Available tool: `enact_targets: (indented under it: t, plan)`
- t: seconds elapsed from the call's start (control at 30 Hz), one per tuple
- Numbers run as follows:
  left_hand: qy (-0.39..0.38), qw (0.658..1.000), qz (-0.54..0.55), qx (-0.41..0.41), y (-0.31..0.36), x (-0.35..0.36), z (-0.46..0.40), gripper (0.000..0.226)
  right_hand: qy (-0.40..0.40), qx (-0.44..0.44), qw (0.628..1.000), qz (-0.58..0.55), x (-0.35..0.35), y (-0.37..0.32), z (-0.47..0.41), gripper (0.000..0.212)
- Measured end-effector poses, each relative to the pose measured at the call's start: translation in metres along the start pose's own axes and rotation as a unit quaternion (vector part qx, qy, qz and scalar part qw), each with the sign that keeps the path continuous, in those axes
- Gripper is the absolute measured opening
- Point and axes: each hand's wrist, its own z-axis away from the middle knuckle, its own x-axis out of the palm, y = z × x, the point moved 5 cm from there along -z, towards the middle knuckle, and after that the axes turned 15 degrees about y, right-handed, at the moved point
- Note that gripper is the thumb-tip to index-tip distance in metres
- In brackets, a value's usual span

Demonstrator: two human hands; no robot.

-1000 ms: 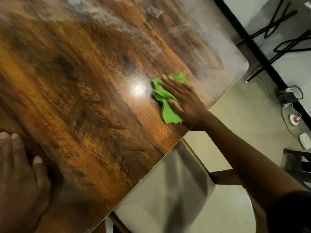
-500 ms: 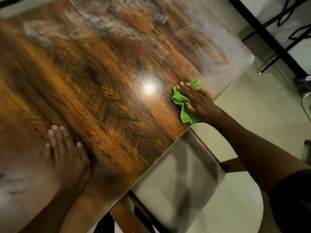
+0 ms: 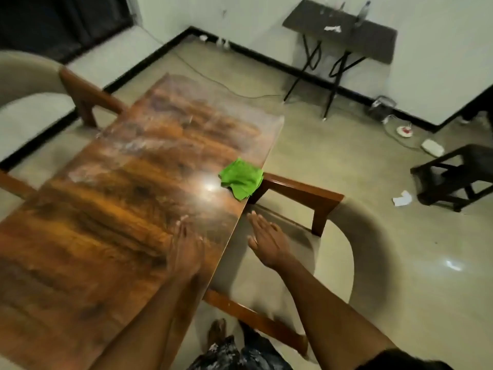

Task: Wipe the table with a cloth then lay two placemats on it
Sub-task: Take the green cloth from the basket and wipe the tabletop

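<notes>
A crumpled green cloth (image 3: pixel 241 179) lies on the right edge of the glossy brown wooden table (image 3: pixel 112 209), with no hand on it. My right hand (image 3: pixel 266 240) hovers with straight fingers over the chair seat just off the table's right edge, below the cloth. My left hand (image 3: pixel 185 249) is blurred, lying flat with straight fingers on the table near that same edge. No placemats are visible.
A wooden armchair with a pale cushion (image 3: pixel 306 236) stands against the table's right side, another chair (image 3: pixel 40 84) at the far left. A black folding side table (image 3: pixel 341 30) stands by the wall, a dark stool (image 3: pixel 458 174) at right. Cables and a power strip (image 3: pixel 432 148) lie on the floor.
My right hand let go of the green cloth and pulled back off the table's edge. My left hand slid toward the right edge. The view lifted and now shows the room.
</notes>
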Motion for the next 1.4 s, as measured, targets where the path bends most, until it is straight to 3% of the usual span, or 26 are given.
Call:
enact_targets:
  t: [0.17,0.33,0.47,0.7,0.77,0.9,1.13,1.4]
  plan:
    - [-0.100,0.973,0.008,0.209,0.114,-0.010,0.022,0.074,0.056,0.146,0.987,0.018,-0.038,0.077,0.092,0.065]
    - [-0.067,0.919,0.002,0.388,0.221,-0.021,0.062,0.076,0.178,0.214,0.959,0.046,-0.104,0.114,0.139,0.064]
    - [-0.044,0.869,0.039,0.491,0.307,-0.034,0.093,0.078,0.215,0.257,0.939,0.079,-0.138,0.150,0.182,0.069]
    - [-0.019,0.833,0.014,0.552,0.402,-0.052,0.130,0.072,0.288,0.319,0.895,0.117,-0.207,0.201,0.259,0.059]
    - [-0.055,0.801,0.019,0.595,0.454,-0.039,0.195,0.071,0.304,0.381,0.863,0.131,-0.219,0.241,0.340,0.059]
    - [-0.043,0.802,0.014,0.595,0.485,-0.041,0.216,0.072,0.323,0.377,0.858,0.131,-0.228,0.263,0.375,0.058]
    - [-0.024,0.788,-0.003,0.616,0.548,-0.015,0.336,0.071,0.320,0.390,0.850,0.151,-0.229,0.339,0.504,0.053]
    - [-0.062,0.764,-0.006,0.643,0.600,0.021,0.436,0.069,0.311,0.424,0.840,0.134,-0.213,0.390,0.600,0.054]
